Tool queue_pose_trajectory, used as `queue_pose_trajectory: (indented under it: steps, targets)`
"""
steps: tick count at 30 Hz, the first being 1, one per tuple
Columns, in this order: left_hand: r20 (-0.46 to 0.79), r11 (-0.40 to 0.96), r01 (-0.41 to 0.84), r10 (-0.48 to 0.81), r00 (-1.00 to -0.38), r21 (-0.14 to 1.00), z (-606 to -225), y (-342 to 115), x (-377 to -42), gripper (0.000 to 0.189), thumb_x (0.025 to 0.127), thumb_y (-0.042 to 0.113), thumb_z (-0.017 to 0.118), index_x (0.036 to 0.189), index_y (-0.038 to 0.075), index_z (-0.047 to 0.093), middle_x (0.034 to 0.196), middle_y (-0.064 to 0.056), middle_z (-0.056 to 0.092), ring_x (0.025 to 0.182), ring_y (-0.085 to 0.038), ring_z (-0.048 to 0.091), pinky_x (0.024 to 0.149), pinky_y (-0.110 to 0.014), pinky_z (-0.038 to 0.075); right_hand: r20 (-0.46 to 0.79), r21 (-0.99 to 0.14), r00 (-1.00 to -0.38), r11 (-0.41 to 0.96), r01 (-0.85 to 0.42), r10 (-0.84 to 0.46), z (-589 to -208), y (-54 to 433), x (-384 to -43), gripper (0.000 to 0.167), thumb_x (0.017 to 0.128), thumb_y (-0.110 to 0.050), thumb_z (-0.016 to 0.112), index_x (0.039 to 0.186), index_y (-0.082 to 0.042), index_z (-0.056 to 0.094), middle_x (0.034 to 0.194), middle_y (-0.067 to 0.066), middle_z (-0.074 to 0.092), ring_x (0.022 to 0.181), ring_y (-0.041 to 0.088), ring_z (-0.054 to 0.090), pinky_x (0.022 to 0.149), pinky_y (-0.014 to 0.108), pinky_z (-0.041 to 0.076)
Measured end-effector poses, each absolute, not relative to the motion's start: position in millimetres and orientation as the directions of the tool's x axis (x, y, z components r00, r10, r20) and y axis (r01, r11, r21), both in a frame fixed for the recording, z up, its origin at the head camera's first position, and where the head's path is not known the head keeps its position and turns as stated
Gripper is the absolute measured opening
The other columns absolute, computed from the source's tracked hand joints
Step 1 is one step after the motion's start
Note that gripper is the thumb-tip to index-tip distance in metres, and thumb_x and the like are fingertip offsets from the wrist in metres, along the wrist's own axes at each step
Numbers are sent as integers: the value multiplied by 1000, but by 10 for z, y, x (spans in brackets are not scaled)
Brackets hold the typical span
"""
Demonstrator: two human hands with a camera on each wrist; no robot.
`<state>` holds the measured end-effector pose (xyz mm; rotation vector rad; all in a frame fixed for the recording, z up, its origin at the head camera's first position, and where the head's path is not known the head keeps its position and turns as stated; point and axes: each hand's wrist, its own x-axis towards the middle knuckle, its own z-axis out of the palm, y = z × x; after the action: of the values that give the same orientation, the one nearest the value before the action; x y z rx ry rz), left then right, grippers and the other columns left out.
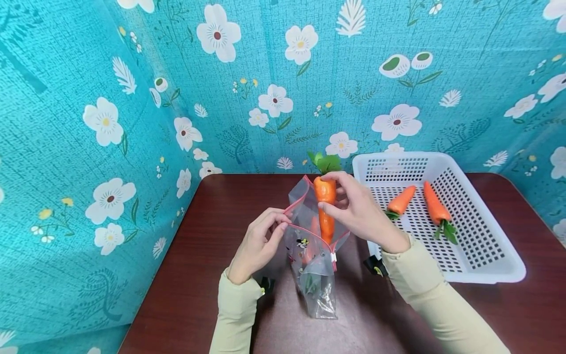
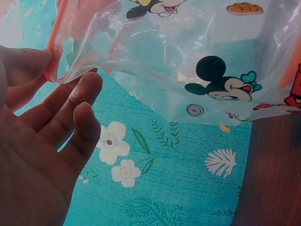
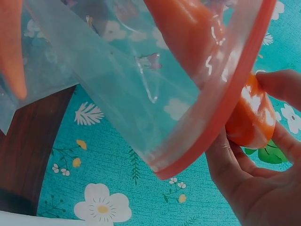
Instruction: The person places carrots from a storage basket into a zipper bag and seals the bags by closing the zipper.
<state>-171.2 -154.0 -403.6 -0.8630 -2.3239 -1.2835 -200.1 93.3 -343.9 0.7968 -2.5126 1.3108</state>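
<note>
A clear zip bag [image 1: 316, 268] with a red zip edge and cartoon prints stands on the table, its mouth spread apart. My left hand [image 1: 260, 241] pinches the bag's red edge between thumb and finger, also seen in the left wrist view. With my right hand [image 1: 360, 209] I grip a carrot [image 1: 326, 206] near its leafy top, its tip pointing down into the bag's mouth. Through the plastic in the right wrist view shows another carrot [image 3: 10, 52] inside the bag.
On the right of the dark wooden table [image 1: 185, 275] stands a white plastic basket [image 1: 491, 246]. Two carrots lie in it, a shorter carrot [image 1: 401, 200] and a longer carrot [image 1: 435, 204]. A blue flowered cloth [image 1: 247, 64] hangs behind and at the left.
</note>
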Motion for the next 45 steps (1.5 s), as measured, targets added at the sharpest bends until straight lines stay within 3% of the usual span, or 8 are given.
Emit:
queue_pose_trajectory:
  steps: [14,23,32,35,41,45]
  targets:
    - [576,402,668,340,-743,625,-4042,-1550,-1711,13,94,5,60,104,11,63,102,-2,62,69,-9,48,55,-24,45,373,-693,-835,477,-540,-404,-3486,903,-2000,49,85,-13,72,128,-12,49,111,9,64,87,19,66,72,34,56]
    - [564,405,649,322,-760,644,-4041,-1616,-1708,11,93,5,60,102,12,64,106,-2,63,71,-7,50,57,-20,44,373,-715,-826,437,-546,-422,-3494,895,-1997,33,87,-9,69,117,-7,55,113,11,66,100,24,69,78,38,57]
    - [549,415,629,309,-777,657,-4023,-1634,-1709,16,90,1,63,103,11,63,103,-3,62,68,-10,49,56,-21,43,409,-649,-831,520,-556,-377,-3502,929,-2001,33,85,-11,72,114,-7,57,100,9,59,76,16,56,65,29,48]
    - [545,424,625,308,-780,655,-4024,-1637,-1714,14,92,4,63,104,12,63,104,-2,62,69,-8,49,57,-21,44,424,-627,-836,553,-548,-347,-3525,948,-2020,32,85,-12,71,113,-7,57,99,10,58,76,19,52,66,31,44]
    - [560,423,635,302,-771,646,-4024,-1639,-1724,13,93,6,61,104,13,63,106,-2,62,71,-7,49,57,-21,45,238,-666,-922,640,-383,-304,-3539,1010,-2052,40,89,-19,67,122,-2,52,111,16,63,93,28,59,80,43,48]
    - [561,409,637,304,-770,653,-4022,-1636,-1725,11,94,7,60,104,12,63,110,-3,62,72,-10,51,57,-21,45,124,-648,-942,694,-314,-310,-3514,1041,-2052,29,91,-20,63,112,-2,60,92,11,69,76,20,61,66,35,48]
